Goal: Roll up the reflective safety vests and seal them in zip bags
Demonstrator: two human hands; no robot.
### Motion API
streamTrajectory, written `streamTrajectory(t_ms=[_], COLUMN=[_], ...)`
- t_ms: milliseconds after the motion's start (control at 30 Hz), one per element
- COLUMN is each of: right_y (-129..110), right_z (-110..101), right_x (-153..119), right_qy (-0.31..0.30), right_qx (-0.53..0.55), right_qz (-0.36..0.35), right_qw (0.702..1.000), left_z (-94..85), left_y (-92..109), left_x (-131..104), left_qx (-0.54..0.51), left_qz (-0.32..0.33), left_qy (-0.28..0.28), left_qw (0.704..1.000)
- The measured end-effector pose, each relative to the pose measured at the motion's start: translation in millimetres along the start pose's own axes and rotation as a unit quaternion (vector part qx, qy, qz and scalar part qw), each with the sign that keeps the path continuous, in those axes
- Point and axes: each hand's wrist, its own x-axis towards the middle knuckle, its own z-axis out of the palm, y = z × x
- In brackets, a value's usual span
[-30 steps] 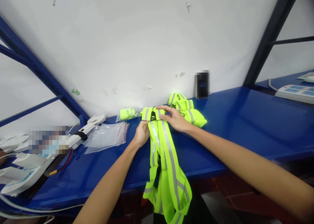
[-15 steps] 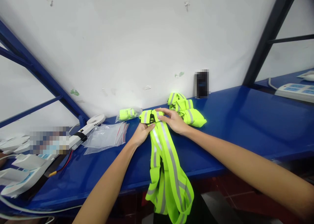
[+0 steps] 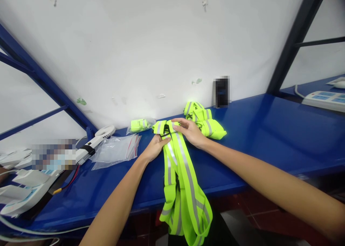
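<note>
A neon-yellow reflective strap harness [image 3: 185, 170] with grey stripes lies partly on the blue table and hangs over its front edge. At its top end, near a black buckle, my left hand [image 3: 156, 145] is closed on the straps, thumb on top. My right hand [image 3: 191, 132] pinches the strap at the same end from the right side. Just behind it sit several rolled neon-yellow reflective straps [image 3: 211, 128]. Parts of the fingers of both hands are hidden by the webbing.
Clear zip bags [image 3: 115, 151] lie left of my hands, with a small white fan [image 3: 105, 131] behind them. A bagged neon strap roll [image 3: 138, 125] rests by the wall. A black box-like object [image 3: 221, 92] stands upright at the wall. White power strips [image 3: 29, 190] and cables crowd the left.
My left hand has shifted very slightly down on the straps, and the buckle between the hands is turned a little. My right hand keeps nearly the same place.
</note>
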Motion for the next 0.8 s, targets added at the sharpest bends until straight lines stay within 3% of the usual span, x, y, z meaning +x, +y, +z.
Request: streamTrajectory(t_ms=[200,433,567,800], right_y=[-3,4,7,11], right_z=[2,5,5,5], right_x=[-4,-2,1,-3], right_qy=[-0.009,-0.006,0.007,-0.075], right_qx=[-0.031,0.041,0.038,-0.054], right_qz=[0.017,0.057,0.053,0.038], right_qw=[0.999,0.998,0.998,0.995], left_z=[12.2,11.8,1.0,-5.2], left_y=[13,11,3,0], left_x=[-6,-2,2,6], left_qx=[-0.049,-0.075,-0.020,0.008], left_qz=[-0.030,-0.017,0.025,0.099], left_qy=[0.027,0.062,0.080,0.175], left_qw=[0.998,0.995,0.996,0.980])
